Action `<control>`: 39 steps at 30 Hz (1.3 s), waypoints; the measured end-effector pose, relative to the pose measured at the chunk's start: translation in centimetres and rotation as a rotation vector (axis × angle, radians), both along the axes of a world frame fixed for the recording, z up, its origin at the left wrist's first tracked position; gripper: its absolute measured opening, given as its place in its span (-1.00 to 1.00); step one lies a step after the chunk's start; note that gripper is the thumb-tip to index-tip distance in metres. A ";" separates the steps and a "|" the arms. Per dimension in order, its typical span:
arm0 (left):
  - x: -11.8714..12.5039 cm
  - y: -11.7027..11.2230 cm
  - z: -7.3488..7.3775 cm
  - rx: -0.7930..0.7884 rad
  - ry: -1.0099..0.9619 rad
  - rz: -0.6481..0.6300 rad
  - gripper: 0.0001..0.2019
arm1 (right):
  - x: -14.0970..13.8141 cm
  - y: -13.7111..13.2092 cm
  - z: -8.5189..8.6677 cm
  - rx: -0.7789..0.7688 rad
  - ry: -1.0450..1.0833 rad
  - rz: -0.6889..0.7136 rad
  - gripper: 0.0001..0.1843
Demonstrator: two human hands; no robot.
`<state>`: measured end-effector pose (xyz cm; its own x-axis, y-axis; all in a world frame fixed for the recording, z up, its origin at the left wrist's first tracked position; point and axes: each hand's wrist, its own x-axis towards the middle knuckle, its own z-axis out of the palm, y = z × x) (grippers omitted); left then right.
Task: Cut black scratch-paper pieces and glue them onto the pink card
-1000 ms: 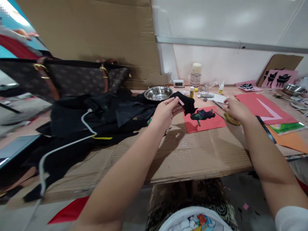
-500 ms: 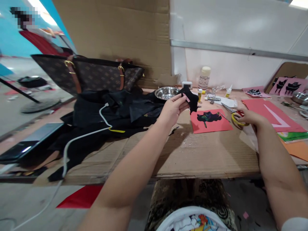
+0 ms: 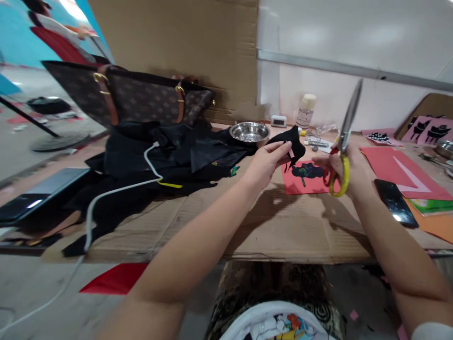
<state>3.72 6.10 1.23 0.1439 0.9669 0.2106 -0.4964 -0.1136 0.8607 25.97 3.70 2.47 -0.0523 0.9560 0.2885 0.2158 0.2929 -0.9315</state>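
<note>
My left hand [image 3: 271,163] pinches a black fabric piece [image 3: 296,142] with a small pink strip on it, held above the cardboard-covered table. My right hand [image 3: 341,170] grips scissors [image 3: 348,118] with red and yellow handles; the blades point up and look closed together. Below and between the hands lies a red sheet of paper [image 3: 300,187] bearing a black cut-out shape [image 3: 306,170] with green marks. Part of that sheet is hidden by my right hand and the scissors.
Black cloth [image 3: 152,160] and a white cable [image 3: 120,196] lie left, before a brown handbag [image 3: 141,101]. A steel bowl [image 3: 249,132] and a bottle [image 3: 305,111] stand behind. At right are a phone [image 3: 395,202] and red paper [image 3: 424,182]. A person sits in the far left background.
My right hand has lifted the scissors off the table and brought them left, blades now upward. The phone at right has come into view. My left hand still holds the black fabric piece.
</note>
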 end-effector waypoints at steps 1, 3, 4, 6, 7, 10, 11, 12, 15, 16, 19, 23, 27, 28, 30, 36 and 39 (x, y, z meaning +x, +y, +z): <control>0.4 -0.4 -0.1 0.016 0.013 -0.017 -0.75 | -1.2 -0.6 -0.4 -0.002 0.040 0.019 -0.41; 1.1 -0.9 -0.3 0.042 0.032 -0.025 -0.71 | -3.0 -1.4 -1.3 -0.057 0.192 0.092 -0.43; 1.3 -1.2 -0.3 0.053 0.039 -0.017 -0.70 | -3.7 -1.6 -1.8 -0.063 0.248 0.100 -0.44; 1.7 -1.4 -0.4 0.068 0.049 0.005 -0.67 | -4.7 -1.5 -2.8 -0.063 0.329 0.110 -0.44; 1.7 -1.5 -0.4 0.071 0.051 0.013 -0.67 | -4.9 -1.4 -3.2 -0.061 0.353 0.114 -0.44; 1.8 -1.4 -0.4 0.066 0.039 0.035 -0.71 | -5.2 -0.9 -3.9 -0.078 0.433 0.134 -0.47; 1.8 -1.3 -0.5 0.066 0.036 0.048 -0.73 | -5.1 -0.7 -4.0 -0.096 0.472 0.147 -0.49; 1.8 -1.2 -0.6 0.071 0.036 0.062 -0.74 | -5.1 -0.6 -4.0 -0.121 0.512 0.165 -0.50; 1.8 -0.9 -0.9 0.092 0.066 0.083 -0.75 | -4.9 -0.4 -3.9 -0.180 0.610 0.208 -0.49; 1.9 -0.9 -1.1 0.097 0.079 0.084 -0.77 | -4.8 -0.3 -3.9 -0.190 0.629 0.209 -0.48; 2.0 -0.8 -1.5 0.109 0.113 0.080 -0.81 | -4.7 -0.2 -4.0 -0.201 0.642 0.194 -0.43; 2.1 -0.8 -1.7 0.074 0.107 0.042 -0.85 | -4.7 -0.5 -3.9 -0.108 0.595 0.150 -0.39; 1.9 -0.6 -1.1 -0.070 0.022 -0.050 -0.82 | -4.4 -0.8 -3.5 -0.063 0.500 0.131 -0.43; 1.8 -0.6 -0.9 -0.092 0.000 -0.064 -0.81 | -4.3 -0.9 -3.3 -0.058 0.478 0.123 -0.43; 1.6 -0.7 -0.5 -0.109 -0.029 -0.098 -0.77 | -4.1 -0.9 -3.1 -0.062 0.447 0.104 -0.43; 1.4 -1.3 -0.5 -0.102 -0.009 -0.282 -0.60 | -4.0 -1.3 -2.5 -0.142 0.427 0.141 -0.41; 1.3 -1.0 -1.0 -0.059 0.021 -0.268 -0.57 | -3.9 -1.5 -2.3 -0.126 0.407 0.139 -0.42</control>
